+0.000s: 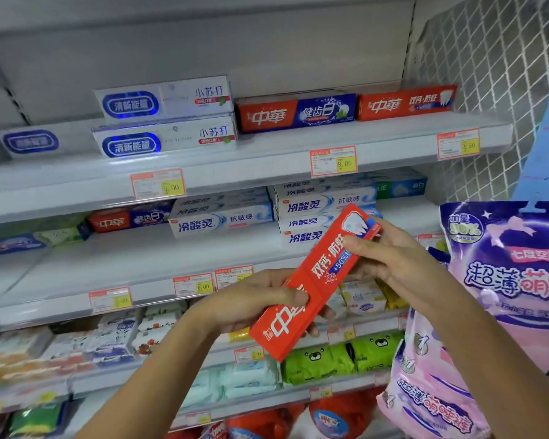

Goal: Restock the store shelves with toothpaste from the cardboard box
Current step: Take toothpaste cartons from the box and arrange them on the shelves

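A long red toothpaste box (317, 277) is held tilted in front of the shelves, its far end raised to the upper right. My left hand (260, 299) grips its lower end, thumb on the front face. My right hand (390, 255) holds the upper end, fingers curled over the front. An identical red box (406, 103) lies on the top shelf (267, 160) at the right, next to a red-and-blue box (295, 114). The cardboard box is out of view.
White-and-blue toothpaste boxes (168, 118) are stacked at the top shelf's left. The second shelf (140, 267) holds white boxes (314, 213). Soap and wipes fill lower shelves. Purple and pink pad packs (504, 280) hang at the right before a wire grid (501, 74).
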Tool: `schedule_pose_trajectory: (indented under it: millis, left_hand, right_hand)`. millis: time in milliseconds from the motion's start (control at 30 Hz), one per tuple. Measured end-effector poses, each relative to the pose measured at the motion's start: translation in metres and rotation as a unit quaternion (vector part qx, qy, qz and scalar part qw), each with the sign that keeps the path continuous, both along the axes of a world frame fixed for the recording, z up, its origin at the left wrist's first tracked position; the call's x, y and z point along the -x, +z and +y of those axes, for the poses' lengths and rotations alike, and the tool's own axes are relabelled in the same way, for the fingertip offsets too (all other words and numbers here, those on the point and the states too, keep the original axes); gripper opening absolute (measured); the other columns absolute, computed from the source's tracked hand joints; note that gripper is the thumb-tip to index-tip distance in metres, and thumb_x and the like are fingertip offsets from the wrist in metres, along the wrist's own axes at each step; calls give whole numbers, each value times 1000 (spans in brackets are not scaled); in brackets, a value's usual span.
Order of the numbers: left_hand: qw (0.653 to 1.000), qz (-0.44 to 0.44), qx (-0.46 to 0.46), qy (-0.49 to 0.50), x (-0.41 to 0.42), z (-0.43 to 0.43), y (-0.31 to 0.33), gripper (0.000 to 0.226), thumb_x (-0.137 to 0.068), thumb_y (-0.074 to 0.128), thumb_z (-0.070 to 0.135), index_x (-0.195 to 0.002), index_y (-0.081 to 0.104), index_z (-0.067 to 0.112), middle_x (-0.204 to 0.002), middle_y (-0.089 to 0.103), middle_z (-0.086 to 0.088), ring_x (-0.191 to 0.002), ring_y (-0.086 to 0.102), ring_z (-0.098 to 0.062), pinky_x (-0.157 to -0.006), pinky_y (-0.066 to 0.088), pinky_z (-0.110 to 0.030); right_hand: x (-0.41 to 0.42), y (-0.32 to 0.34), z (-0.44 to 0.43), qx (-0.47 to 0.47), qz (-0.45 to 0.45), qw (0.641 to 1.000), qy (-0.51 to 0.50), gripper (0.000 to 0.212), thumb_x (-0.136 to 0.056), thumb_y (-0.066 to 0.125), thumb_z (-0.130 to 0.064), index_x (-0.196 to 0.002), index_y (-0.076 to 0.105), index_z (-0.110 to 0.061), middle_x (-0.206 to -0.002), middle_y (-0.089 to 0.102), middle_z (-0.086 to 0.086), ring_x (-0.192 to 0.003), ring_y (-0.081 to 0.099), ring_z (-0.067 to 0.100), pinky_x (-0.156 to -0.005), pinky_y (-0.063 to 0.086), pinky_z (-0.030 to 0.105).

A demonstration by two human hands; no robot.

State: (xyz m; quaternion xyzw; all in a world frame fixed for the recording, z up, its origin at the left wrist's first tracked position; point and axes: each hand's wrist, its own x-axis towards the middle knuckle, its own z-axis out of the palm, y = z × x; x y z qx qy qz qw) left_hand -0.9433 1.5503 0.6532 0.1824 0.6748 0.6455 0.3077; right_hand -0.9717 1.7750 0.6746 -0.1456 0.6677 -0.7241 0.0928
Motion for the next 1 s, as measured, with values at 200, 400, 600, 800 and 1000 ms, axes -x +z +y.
schedule_pose_trajectory:
  millis: [200,400,600,800,1000]
  left_hand:
    - [952,195,145,184,0,0,37,47,-73,77,44,-111,62,22,-102,71,2,-92,67,-12,-91,53,-35]
    - [858,382,244,242,11,44,122,33,-89,57,41,-118,48,28,-100,58,15,-81,60,-3,-61,49,-16]
    - [773,460,335,279,89,95,183,36,-91,59,34,-116,52,8,-106,61,-8,-83,56,-23,-67,37,-28]
    - [730,466,440,237,173,155,187,40,-92,57,28,-119,51,-1,-119,59,-19,-105,57,-33,-79,41,-32]
    - [692,490,481,221,219,188,169,42,-91,60,29,-122,52,1,-123,60,-17,-109,58,-32,-89,46,-36]
  right_hand:
    - [12,34,17,100,70,989,-88,48,-63,71,-30,-106,58,-15,-86,70,0,-77,67,10,-56,53,18]
    - [46,81,39,154,205,952,-166,53,-65,74,-41,-108,54,-19,-97,72,-2,-85,69,8,-64,54,19]
    - [123,86,94,-209,295,822,-439,39,-96,48,-38,-125,50,-13,-118,58,0,-105,58,18,-89,47,36]
    - [159,52,119,-366,321,784,-386,43,-98,43,-33,-135,42,-11,-144,39,11,-135,32,26,-110,31,46]
    - [158,47,127,-373,324,789,-367,53,-100,37,-41,-146,30,-18,-158,19,1,-146,10,16,-116,8,32]
